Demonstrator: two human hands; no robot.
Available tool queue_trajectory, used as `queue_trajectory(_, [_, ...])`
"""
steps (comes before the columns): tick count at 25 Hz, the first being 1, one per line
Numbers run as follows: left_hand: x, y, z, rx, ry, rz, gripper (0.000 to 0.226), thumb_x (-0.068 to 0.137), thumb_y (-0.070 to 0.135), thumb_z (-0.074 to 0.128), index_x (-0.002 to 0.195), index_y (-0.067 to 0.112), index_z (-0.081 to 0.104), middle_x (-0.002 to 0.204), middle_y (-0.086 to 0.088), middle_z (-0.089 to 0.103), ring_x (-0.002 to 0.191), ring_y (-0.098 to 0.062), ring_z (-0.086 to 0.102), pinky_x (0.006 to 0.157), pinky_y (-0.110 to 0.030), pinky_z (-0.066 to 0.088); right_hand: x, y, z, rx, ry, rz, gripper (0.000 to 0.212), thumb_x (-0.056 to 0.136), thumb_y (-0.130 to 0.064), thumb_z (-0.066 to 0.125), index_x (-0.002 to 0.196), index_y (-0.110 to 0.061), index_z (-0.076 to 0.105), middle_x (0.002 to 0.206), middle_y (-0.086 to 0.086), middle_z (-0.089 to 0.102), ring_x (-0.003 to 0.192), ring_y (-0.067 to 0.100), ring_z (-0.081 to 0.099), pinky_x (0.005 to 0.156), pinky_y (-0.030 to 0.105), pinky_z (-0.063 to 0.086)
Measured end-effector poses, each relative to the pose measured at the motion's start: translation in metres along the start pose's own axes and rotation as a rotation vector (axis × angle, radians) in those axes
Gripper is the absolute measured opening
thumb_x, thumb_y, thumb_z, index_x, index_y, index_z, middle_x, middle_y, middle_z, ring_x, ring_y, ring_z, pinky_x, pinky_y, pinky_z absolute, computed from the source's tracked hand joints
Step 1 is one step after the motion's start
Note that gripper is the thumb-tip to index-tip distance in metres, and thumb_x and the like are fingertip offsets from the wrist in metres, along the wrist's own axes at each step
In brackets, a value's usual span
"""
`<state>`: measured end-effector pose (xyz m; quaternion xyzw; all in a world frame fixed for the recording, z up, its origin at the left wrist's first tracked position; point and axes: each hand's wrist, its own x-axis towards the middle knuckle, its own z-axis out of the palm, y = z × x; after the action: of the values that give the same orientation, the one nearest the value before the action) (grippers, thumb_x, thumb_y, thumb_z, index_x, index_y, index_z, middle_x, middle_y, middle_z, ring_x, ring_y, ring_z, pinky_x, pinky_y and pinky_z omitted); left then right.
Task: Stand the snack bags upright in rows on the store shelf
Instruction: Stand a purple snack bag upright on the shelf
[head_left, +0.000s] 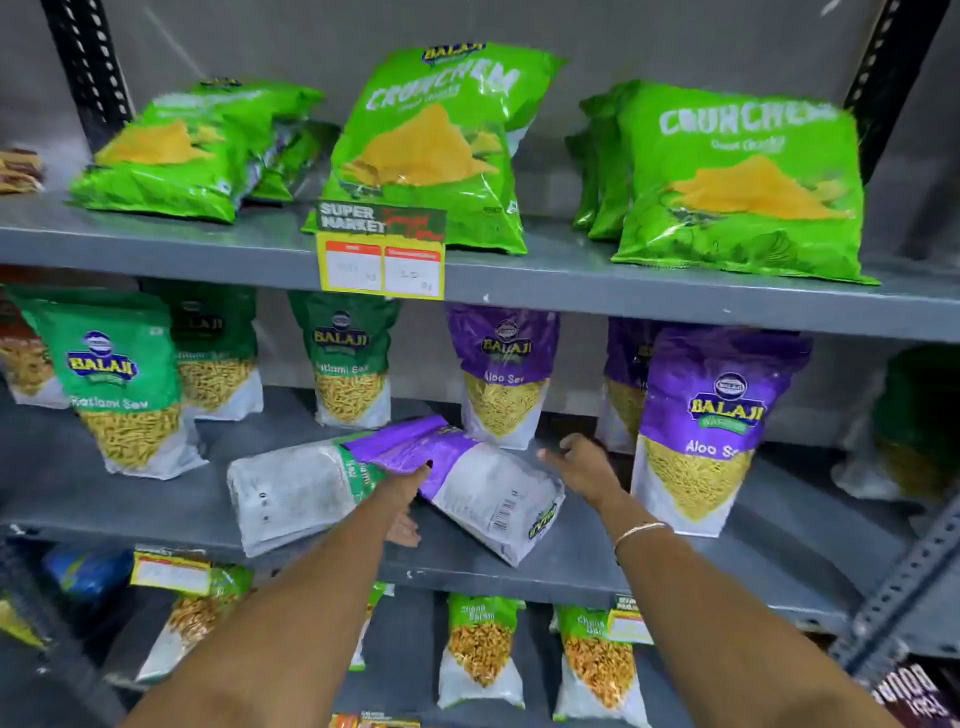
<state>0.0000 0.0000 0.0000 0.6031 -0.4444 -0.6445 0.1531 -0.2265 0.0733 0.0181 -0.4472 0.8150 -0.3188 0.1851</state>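
Two snack bags lie flat on the grey middle shelf (675, 551): a green Ratlami Sev bag (291, 493) back side up, and a purple Aloo Sev bag (483, 483) partly over it. My left hand (402, 499) grips the purple bag at its top edge, thumb on top and fingers underneath. My right hand (584, 465) hovers just right of that bag, fingers apart, holding nothing. Upright green bags (122, 384) stand at the left and upright purple bags (711, 421) at the right.
The top shelf holds bright green Crunchem bags (436, 140), some leaning, with a price tag (382, 254) on its front edge. The bottom shelf holds Chana bags (480, 649). A perforated metal upright (904, 582) stands at the right.
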Motion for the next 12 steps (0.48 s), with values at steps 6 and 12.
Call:
queue_trajectory(6, [0.024, 0.006, 0.023, -0.337, 0.081, 0.045, 0.055, 0.088, 0.033, 0.057, 0.131, 0.002, 0.043, 0.116, -0.022, 0.061, 0.111, -0.034, 0.056, 0.101, -0.053, 0.038, 0.023, 0.01, 0.007, 0.179, -0.415, 0.11, 0.038, 0.081, -0.035, 0.065, 0.057, -0.014, 0.047, 0.053, -0.005, 0.05, 0.058, 0.012, 0.043, 0.054, 0.023, 0.032])
queue_trajectory(12, [0.03, 0.032, 0.014, -0.406, 0.187, 0.181, 0.058, 0.075, 0.034, 0.071, 0.121, 0.005, 0.05, 0.119, -0.017, 0.063, 0.091, -0.031, 0.061, 0.072, -0.047, 0.053, 0.019, 0.007, -0.005, 0.188, -0.582, 0.146, 0.023, 0.074, -0.03, 0.074, 0.078, -0.017, 0.055, 0.063, -0.002, 0.048, 0.056, 0.01, 0.046, 0.054, 0.023, 0.042])
